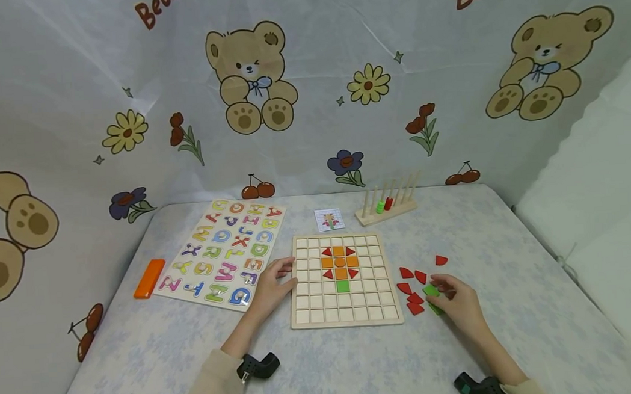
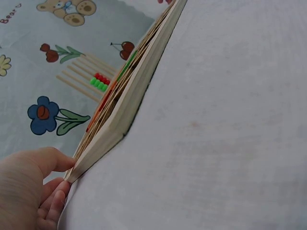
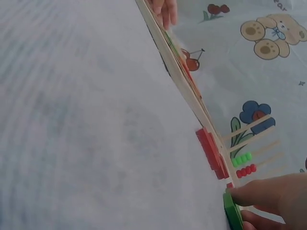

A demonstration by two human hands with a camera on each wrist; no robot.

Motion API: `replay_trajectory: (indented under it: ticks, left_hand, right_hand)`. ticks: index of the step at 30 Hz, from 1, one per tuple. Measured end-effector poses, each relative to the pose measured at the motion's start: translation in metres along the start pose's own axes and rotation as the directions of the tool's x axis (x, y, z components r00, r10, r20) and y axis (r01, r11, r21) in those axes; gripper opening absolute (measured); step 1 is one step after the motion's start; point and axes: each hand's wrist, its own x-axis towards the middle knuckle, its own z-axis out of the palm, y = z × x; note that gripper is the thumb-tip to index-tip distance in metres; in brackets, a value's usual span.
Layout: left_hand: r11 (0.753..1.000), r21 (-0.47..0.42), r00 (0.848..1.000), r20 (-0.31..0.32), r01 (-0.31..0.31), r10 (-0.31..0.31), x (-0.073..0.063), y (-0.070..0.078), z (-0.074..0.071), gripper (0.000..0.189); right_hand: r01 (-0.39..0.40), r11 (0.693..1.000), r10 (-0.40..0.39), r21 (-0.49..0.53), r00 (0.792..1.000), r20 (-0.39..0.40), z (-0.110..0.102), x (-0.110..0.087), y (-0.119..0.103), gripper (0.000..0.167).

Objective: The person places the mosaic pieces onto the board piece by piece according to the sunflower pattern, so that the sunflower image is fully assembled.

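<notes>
My left hand (image 1: 274, 282) rests at the left edge of a wooden grid board (image 1: 312, 316), thumb and fingertips touching the rim. On the board lie orange tiles (image 1: 340, 274) around an orange round piece (image 1: 339, 262), small red triangles (image 1: 327, 252) and one green square (image 1: 343, 286). Right of the board, my right hand (image 1: 457, 303) pinches a green tile (image 3: 231, 211) between thumb and fingers, low over the table. Another bit of green shows under the fingers, partly hidden. Several loose red pieces (image 1: 415, 299) lie just left of this hand.
A letter puzzle board (image 1: 196, 291) lies at the left, with an orange box-like object (image 1: 149, 279) beside it. Behind the grid stand a small picture card (image 1: 330, 219) and a wooden peg rack (image 1: 382, 216) with green and red beads. A printed bear curtain (image 1: 312, 149) hangs behind.
</notes>
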Motion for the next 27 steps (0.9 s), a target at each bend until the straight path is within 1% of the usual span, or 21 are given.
replay_trajectory:
  ticks: [4,6,8,10,13,17,21,24,27]
  left_hand:
    - [1.000,-0.003,1.000,0.005,0.006,-0.006,0.000,0.001,0.000,0.045]
    - [1.000,-0.002,1.000,0.006,0.007,-0.007,0.000,0.001,0.000,0.045]
    - [1.000,-0.001,1.000,0.007,0.003,-0.003,0.000,0.001,0.000,0.044]
    - [1.000,-0.002,1.000,0.008,0.001,-0.001,-0.001,0.001,0.000,0.044]
    - [1.000,-0.002,1.000,0.008,-0.002,0.002,-0.001,0.001,0.000,0.044]
    - [1.000,-0.007,1.000,0.005,-0.004,0.004,-0.001,-0.001,0.000,0.044]
    - [1.000,-0.004,1.000,0.005,-0.011,0.011,0.000,-0.003,0.000,0.044]
    - [1.000,-0.004,1.000,0.007,-0.011,0.011,0.000,-0.003,0.000,0.044]
    - [1.000,-0.006,1.000,0.009,-0.007,0.007,0.000,-0.002,-0.001,0.045]
  right_hand:
    - [-0.028,1.000,0.028,0.005,0.999,-0.032,0.001,0.001,-0.001,0.038]
    - [-0.038,0.999,0.039,0.014,0.998,-0.039,0.002,0.002,-0.006,0.037]
    - [-0.029,0.999,0.030,0.037,0.999,-0.031,0.004,0.002,-0.013,0.036]
    - [0.000,0.998,0.001,0.063,1.000,-0.009,0.008,0.002,-0.024,0.034]
    - [0.078,0.990,-0.083,0.121,0.996,0.038,0.019,0.005,-0.043,0.034]
    - [0.162,0.963,-0.188,0.217,0.976,0.107,0.042,0.008,-0.067,0.038]
    - [0.192,0.945,-0.242,0.263,0.954,0.175,0.066,0.008,-0.085,0.039]
    - [0.228,0.933,-0.291,0.279,0.933,0.211,0.081,0.007,-0.094,0.037]
    - [0.272,0.915,-0.346,0.299,0.909,0.234,0.091,0.006,-0.098,0.038]
